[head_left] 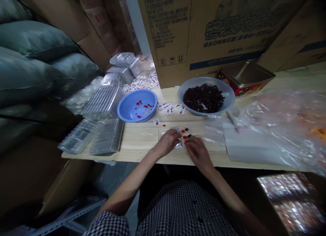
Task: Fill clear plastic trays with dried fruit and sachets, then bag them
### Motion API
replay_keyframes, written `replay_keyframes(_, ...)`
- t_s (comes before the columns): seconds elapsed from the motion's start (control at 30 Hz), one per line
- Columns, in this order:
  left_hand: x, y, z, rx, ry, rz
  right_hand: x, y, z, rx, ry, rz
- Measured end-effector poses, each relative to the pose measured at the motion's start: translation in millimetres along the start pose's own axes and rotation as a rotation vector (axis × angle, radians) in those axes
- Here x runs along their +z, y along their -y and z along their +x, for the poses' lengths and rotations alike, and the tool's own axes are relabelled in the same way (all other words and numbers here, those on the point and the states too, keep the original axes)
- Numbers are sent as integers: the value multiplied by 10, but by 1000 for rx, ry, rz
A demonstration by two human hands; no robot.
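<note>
On the wooden table, a small clear tray [185,130] holds red and dark pieces in its compartments. My left hand [168,142] is at the tray's left side, fingers bent together over a small white packet [178,145]; its grip is too small to make out. At the tray's lower right, my right hand [198,151] has its thumb and fingers pinched close to a red piece. A blue bowl [137,106] with a few red pieces stands behind to the left. Behind to the right is a translucent bowl [206,96] of dark pieces.
Stacked clear plastic trays [104,135] line the table's left side. Small printed packets [170,108] lie between the bowls. A red tin [246,78] and a large cardboard box [203,35] stand at the back. Plastic bags [285,117] cover the right side.
</note>
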State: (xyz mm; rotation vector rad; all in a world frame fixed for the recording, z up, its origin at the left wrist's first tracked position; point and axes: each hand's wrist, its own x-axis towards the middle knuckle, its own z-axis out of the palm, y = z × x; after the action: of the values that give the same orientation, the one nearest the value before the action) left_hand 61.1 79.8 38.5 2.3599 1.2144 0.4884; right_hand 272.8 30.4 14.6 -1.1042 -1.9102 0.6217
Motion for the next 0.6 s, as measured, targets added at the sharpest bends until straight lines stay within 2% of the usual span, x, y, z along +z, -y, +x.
replay_keyframes(0.13,-120,385,117,-214,-230,38,191,11,46,-75,104,-126)
replay_keyframes(0.2,-177,589,202,-315,-216,98,275,2,112,-93,130,-189)
replay_keyframes(0.3,-190,752,302,-346,-133,118,258,-26,213,-101,112,-180)
replay_keyframes(0.37,-192,728,318,-338,-125,111,93,-73,239,-73,31,-124)
replay_keyframes(0.43,-256,637,290,-309,-184,97,-166,-149,217,7,-96,-111)
replay_keyframes(0.5,-421,562,240,-269,-336,85,-429,-236,159,100,-196,-142)
replay_keyframes(0.6,-808,636,181,-281,-654,146,-621,-316,69,153,-204,-162)
